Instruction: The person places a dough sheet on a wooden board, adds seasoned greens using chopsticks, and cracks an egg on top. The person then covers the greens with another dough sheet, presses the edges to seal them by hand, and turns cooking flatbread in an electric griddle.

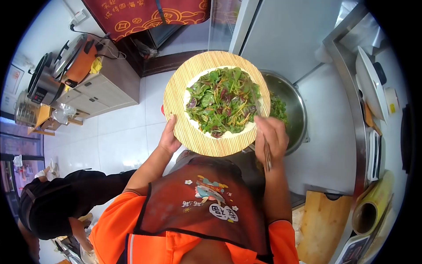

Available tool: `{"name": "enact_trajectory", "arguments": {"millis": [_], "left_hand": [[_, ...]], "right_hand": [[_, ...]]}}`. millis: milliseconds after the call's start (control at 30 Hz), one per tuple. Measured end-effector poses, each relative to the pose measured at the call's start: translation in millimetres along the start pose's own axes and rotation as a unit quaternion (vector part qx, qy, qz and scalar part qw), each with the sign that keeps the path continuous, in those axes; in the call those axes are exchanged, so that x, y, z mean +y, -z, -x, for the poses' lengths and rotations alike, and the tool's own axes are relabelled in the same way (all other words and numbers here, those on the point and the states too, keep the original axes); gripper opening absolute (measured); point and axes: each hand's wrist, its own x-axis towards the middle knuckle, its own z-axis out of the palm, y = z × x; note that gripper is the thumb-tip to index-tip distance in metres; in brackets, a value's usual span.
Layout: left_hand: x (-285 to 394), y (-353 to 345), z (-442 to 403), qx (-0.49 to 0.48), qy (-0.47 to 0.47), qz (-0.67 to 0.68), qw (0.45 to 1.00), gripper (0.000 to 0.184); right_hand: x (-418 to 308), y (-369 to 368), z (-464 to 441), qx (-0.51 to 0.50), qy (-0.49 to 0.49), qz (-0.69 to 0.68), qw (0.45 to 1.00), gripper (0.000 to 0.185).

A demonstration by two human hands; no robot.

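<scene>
A round slatted bamboo board (178,94) carries a pale dough sheet (190,121), which is covered by chopped leafy greens (224,101) with thin orange shreds. My left hand (169,135) grips the board's lower left edge. At the lower right edge, my right hand (271,136) is closed around thin sticks (267,154), probably chopsticks, whose upper tips reach the greens. Behind the board on the right, a large metal bowl (300,116) is partly hidden and holds more greens (278,110).
Cookers (81,61) stand on a cabinet (118,81) at the left. A person in black (57,198) is at the lower left. At the right are a metal counter edge (358,119), a wooden board (323,224) and a film roll (371,211).
</scene>
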Motion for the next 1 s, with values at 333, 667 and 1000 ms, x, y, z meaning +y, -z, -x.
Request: {"name": "enact_trajectory", "arguments": {"millis": [333,667,1000], "left_hand": [[4.8,-4.3,4.0,-0.002,-0.007,-0.002,1.000,0.059],[2.1,-9.2,2.1,0.008,-0.013,-0.012,1.000,0.056],[4.9,-8.6,-1.2,-0.001,-0.009,-0.007,1.000,0.059]], "right_hand": [[12.4,3.8,-12.3,-0.059,0.007,0.011,0.998,0.034],[23.4,19.1,26.3,-0.019,-0.057,0.018,0.998,0.030],[34.6,13.4,25.5,-0.005,-0.082,-0.001,0.997,0.023]]}}
